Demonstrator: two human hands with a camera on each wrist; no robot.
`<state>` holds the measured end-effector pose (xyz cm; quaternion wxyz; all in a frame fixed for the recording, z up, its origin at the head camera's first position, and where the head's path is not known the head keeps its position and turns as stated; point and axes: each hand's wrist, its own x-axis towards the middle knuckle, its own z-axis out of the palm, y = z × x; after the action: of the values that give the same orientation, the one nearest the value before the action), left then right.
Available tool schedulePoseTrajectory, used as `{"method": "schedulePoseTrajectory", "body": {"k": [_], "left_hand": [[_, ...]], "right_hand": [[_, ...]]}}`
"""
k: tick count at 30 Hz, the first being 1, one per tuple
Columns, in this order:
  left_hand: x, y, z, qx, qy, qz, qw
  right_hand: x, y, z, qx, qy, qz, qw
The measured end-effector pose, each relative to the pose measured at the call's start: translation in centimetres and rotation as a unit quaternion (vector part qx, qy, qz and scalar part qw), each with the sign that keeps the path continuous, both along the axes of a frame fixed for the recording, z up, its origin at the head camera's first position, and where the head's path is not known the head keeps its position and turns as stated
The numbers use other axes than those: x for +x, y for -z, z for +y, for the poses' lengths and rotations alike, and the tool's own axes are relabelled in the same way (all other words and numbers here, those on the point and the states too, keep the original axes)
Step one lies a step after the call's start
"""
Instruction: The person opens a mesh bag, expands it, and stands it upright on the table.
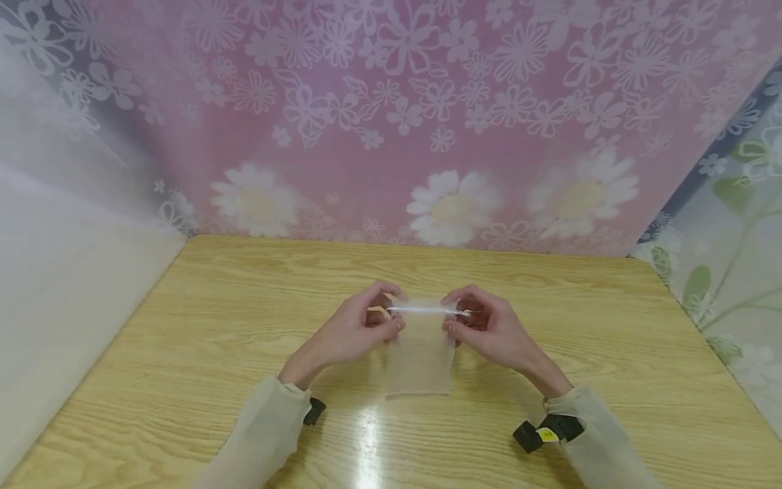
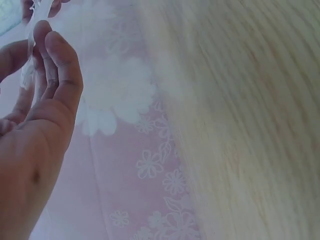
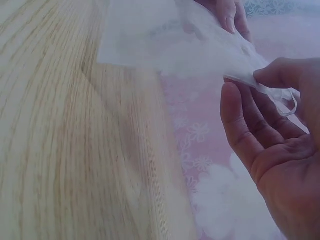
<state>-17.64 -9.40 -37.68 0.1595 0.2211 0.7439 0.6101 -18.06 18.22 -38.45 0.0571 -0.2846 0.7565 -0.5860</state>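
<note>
Between both hands hangs a small, thin, see-through drawstring bag (image 1: 419, 363), with a shiny white cord band (image 1: 424, 310) across its upper part. My left hand (image 1: 360, 326) pinches its left edge near that band, thumb in front and fingers behind. At the opposite edge, my right hand (image 1: 489, 326) pinches the bag the same way. A loose cord loop (image 3: 289, 104) sticks out beside the right thumb in the right wrist view. The lower half of the bag hangs flat below the fingers. In the left wrist view only a narrow strip of the bag (image 2: 41, 15) shows.
A wood-grain table (image 1: 214, 353) lies under the hands, with a bright light reflection near its front. Behind it hangs a pink flowered curtain (image 1: 354, 163), with pale sheets at left and right. Dark wrist straps (image 1: 562, 426) sit at the sleeve cuffs.
</note>
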Motion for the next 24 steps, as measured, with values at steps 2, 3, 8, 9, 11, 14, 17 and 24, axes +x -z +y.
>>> {"method": "schedulePoseTrajectory", "body": {"k": [2,3,8,9,11,14,17,24], "left_hand": [[-0.1,0.1,0.0,0.010,-0.012,-0.001,0.9999],[-0.2,0.2,0.0,0.016,-0.017,-0.001,0.9997],[-0.5,0.4,0.0,0.036,-0.034,0.000,0.9988],[-0.6,0.4,0.0,0.037,-0.037,0.000,0.9986],[-0.7,0.5,0.1,0.039,-0.044,0.000,0.9983],[-0.9,0.5,0.2,0.043,-0.061,-0.001,0.9972],[-1.1,0.5,0.2,0.048,-0.074,-0.002,0.9961],[-1.6,0.4,0.2,0.050,-0.081,-0.004,0.9954]], "right_hand": [[-0.1,0.0,0.0,-0.007,0.010,0.008,0.9999],[-0.1,0.0,-0.1,-0.011,0.015,0.013,0.9997],[-0.3,0.1,-0.2,-0.034,0.024,0.025,0.9988],[-0.2,0.2,-0.2,-0.036,0.023,0.026,0.9987],[-0.2,0.2,-0.2,-0.037,0.024,0.028,0.9987],[-0.2,0.2,-0.2,-0.035,0.024,0.033,0.9985],[0.0,0.2,-0.2,-0.040,0.019,0.035,0.9984],[0.3,0.4,-0.1,-0.050,0.007,0.029,0.9983]]}}
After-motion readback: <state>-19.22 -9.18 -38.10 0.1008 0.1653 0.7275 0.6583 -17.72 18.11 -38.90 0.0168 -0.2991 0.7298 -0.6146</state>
